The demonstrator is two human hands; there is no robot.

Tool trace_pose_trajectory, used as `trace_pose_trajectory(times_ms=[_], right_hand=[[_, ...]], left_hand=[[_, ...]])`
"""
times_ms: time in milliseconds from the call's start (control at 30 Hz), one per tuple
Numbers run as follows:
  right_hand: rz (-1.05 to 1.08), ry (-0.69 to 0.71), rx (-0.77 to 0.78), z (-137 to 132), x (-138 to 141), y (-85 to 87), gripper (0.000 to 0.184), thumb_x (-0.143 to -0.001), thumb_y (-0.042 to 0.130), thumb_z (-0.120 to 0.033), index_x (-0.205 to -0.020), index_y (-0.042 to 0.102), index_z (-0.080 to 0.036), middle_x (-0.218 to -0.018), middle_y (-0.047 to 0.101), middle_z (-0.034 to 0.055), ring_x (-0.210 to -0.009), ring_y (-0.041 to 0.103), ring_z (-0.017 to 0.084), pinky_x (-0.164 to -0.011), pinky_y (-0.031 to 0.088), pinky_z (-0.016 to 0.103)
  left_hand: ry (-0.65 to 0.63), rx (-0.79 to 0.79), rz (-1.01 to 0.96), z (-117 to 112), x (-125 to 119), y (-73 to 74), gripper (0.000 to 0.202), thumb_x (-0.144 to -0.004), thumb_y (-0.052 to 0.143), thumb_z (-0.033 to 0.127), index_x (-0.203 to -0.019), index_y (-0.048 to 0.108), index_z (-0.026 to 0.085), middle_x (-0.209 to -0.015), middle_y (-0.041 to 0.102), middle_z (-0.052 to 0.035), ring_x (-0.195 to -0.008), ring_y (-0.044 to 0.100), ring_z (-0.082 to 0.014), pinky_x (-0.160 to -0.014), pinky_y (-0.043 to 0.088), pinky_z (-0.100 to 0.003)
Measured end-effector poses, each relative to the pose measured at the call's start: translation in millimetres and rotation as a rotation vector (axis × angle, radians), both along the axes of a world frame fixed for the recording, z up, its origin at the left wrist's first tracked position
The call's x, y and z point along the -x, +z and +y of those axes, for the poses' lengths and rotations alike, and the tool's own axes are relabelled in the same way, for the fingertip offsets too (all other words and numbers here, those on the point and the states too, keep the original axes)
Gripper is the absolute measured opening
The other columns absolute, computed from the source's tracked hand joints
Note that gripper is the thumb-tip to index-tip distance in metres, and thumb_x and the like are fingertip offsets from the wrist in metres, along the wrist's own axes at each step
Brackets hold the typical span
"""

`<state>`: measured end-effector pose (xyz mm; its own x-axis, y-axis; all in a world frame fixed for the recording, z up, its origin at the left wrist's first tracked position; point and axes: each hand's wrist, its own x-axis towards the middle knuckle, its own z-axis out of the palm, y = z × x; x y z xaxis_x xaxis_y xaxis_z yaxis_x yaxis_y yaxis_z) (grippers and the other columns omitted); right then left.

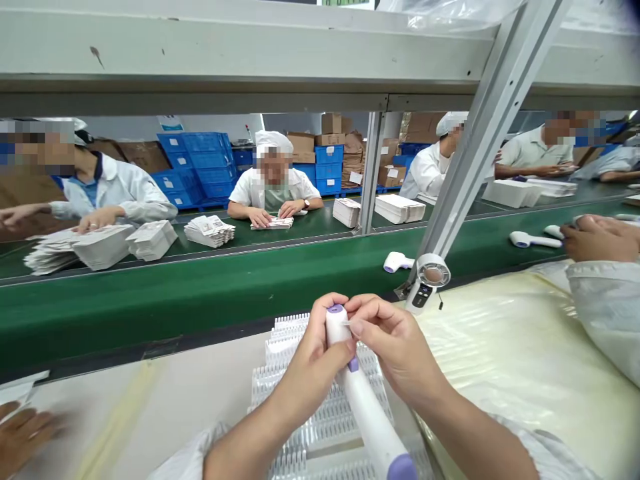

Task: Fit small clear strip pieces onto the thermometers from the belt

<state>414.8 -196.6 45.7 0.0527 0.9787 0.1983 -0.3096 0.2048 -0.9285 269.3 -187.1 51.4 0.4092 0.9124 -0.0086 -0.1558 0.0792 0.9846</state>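
The left hand (pixel 307 363) wraps the thermometer (pixel 363 403) near its head — right hand (pixel 397 347) pinches at the tip; likely light, stiff, slick plastic — best gripped round the body

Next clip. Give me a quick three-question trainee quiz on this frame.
1. True or false: the left hand and the right hand both hold the white device.
2. The belt is: A red, B green, C grey.
3. What lies on the belt just left of the slanted post?
Key: 1 true; 2 B; 3 a second device.
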Motion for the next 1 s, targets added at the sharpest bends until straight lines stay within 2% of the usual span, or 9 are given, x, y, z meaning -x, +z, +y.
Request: trace_pose_trajectory(times_ms=[167, 300, 467, 567, 767, 867, 1000], right_hand=[[-0.041, -0.007, 0.008, 0, 4, 1.2, 0.011, -0.071, 0.082, -0.028, -0.066, 0.074, -0.022, -0.096, 0.068, 0.0052, -0.089, 0.065, 0.021, -0.073, 0.055, 0.031], [-0.061, -0.036, 0.012, -1, 5, 2.8, 0.012, -0.071, 0.081, -0.028, -0.064, 0.073, -0.022, -0.095, 0.068, 0.0056, -0.087, 0.066, 0.020, -0.068, 0.056, 0.029], [-0.076, -0.072, -0.015, -3, 7, 3.1, 0.011, -0.071, 0.081, -0.027, -0.065, 0.073, -0.022, -0.094, 0.067, 0.0053, -0.080, 0.066, 0.018, -0.059, 0.054, 0.026], [-0.073, -0.092, -0.030, -3, 9, 3.6, 0.012, -0.072, 0.080, -0.025, -0.064, 0.072, -0.022, -0.093, 0.067, 0.0049, -0.077, 0.065, 0.018, -0.058, 0.054, 0.026], [-0.064, -0.103, -0.043, -4, 11, 3.8, 0.015, -0.073, 0.080, -0.026, -0.064, 0.069, -0.021, -0.092, 0.064, 0.0048, -0.082, 0.064, 0.019, -0.060, 0.054, 0.026], [-0.047, -0.062, -0.005, -3, 11, 2.8, 0.019, -0.072, 0.082, -0.029, -0.065, 0.068, -0.020, -0.099, 0.061, 0.0051, -0.083, 0.064, 0.018, -0.062, 0.054, 0.027], [0.205, 0.048, 0.172, 4, 8, 0.9, 0.040, -0.058, 0.095, -0.028, -0.075, 0.059, -0.021, -0.099, 0.062, 0.0007, -0.086, 0.063, 0.016, -0.073, 0.054, 0.028]], left_hand=[[-0.014, -0.008, 0.040, -7, 7, 0.2, 0.051, -0.081, 0.060, 0.030, -0.129, 0.044, 0.030, -0.112, 0.054, -0.0024, -0.085, 0.053, -0.0167, -0.074, 0.044, -0.028], [-0.013, 0.014, 0.096, -7, 8, -1.5, 0.050, -0.088, 0.053, 0.032, -0.136, 0.040, 0.031, -0.111, 0.054, -0.0018, -0.086, 0.052, -0.0162, -0.076, 0.043, -0.028], [-0.005, -0.001, 0.121, -7, 9, -4.6, 0.051, -0.096, 0.053, 0.048, -0.142, 0.037, 0.031, -0.118, 0.053, -0.0051, -0.099, 0.056, -0.0201, -0.085, 0.044, -0.031], [0.019, -0.020, 0.163, -9, 9, -3.5, 0.055, -0.098, 0.050, 0.059, -0.143, 0.036, 0.031, -0.114, 0.053, -0.0054, -0.096, 0.055, -0.0205, -0.088, 0.044, -0.034], [0.053, -0.099, 0.208, -8, 9, -5.0, 0.048, -0.099, 0.046, 0.064, -0.132, 0.046, 0.029, -0.109, 0.054, -0.0041, -0.098, 0.053, -0.0210, -0.089, 0.045, -0.033], [0.079, -0.148, 0.181, -7, 10, -9.7, 0.043, -0.099, 0.050, 0.061, -0.127, 0.051, 0.028, -0.112, 0.054, -0.0047, -0.101, 0.053, -0.0216, -0.087, 0.046, -0.032], [0.063, -0.171, 0.114, -3, 15, -16.1, 0.041, -0.097, 0.055, 0.059, -0.123, 0.053, 0.028, -0.106, 0.054, -0.0039, -0.094, 0.053, -0.0195, -0.079, 0.045, -0.029]])
